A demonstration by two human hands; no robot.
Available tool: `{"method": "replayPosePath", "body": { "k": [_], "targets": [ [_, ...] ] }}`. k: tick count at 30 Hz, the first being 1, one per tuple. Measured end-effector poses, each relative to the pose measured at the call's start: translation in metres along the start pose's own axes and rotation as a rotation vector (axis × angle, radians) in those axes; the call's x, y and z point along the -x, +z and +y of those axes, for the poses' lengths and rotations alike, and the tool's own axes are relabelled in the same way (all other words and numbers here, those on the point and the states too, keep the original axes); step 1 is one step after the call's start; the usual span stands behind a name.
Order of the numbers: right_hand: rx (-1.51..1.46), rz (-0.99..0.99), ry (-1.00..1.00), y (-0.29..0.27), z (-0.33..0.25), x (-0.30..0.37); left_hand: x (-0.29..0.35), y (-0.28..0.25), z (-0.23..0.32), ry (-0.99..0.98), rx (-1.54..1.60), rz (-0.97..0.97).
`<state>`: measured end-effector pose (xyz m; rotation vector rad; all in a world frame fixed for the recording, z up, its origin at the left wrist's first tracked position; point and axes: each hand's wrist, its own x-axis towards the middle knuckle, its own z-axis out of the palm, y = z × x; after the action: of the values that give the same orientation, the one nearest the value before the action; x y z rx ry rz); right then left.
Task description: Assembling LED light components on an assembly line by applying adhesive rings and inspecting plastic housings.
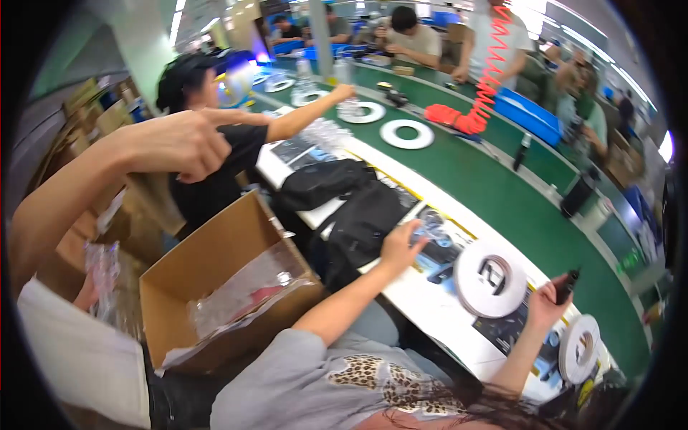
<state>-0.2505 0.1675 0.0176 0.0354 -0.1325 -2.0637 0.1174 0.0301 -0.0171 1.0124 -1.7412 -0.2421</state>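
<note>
Left hand (179, 145), upper left of frame: loosely fisted, 1 finger pointing right, nothing held. Right hand out of view. Below it, lower left, open cardboard box (215, 269) holding clear plastic bags (244, 290). Green conveyor belt (494, 186) at right.

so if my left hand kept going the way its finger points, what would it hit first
Your left hand would likely meet the outstretched arm of the person in the black t-shirt first; depth is unclear.
</note>
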Motion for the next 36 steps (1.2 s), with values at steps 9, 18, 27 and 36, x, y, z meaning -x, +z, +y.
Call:
{"method": "replayPosePath", "body": {
  "k": [9,18,27,36],
  "targets": [
    [-0.005,0.063,0.011,0.024,0.01,0.018,-0.008,0.008,0.012,-0.131,0.239,-0.023],
    [0.001,0.12,-0.047,0.028,0.013,0.019,-0.058,0.066,0.005,-0.172,0.31,-0.226],
    [-0.01,0.151,-0.028,0.034,0.016,0.024,-0.08,0.073,-0.013,-0.271,0.499,-0.254],
    [-0.026,0.186,-0.065,0.034,0.01,0.022,-0.072,0.058,0.001,-0.292,0.375,-0.519]
  ]
}}
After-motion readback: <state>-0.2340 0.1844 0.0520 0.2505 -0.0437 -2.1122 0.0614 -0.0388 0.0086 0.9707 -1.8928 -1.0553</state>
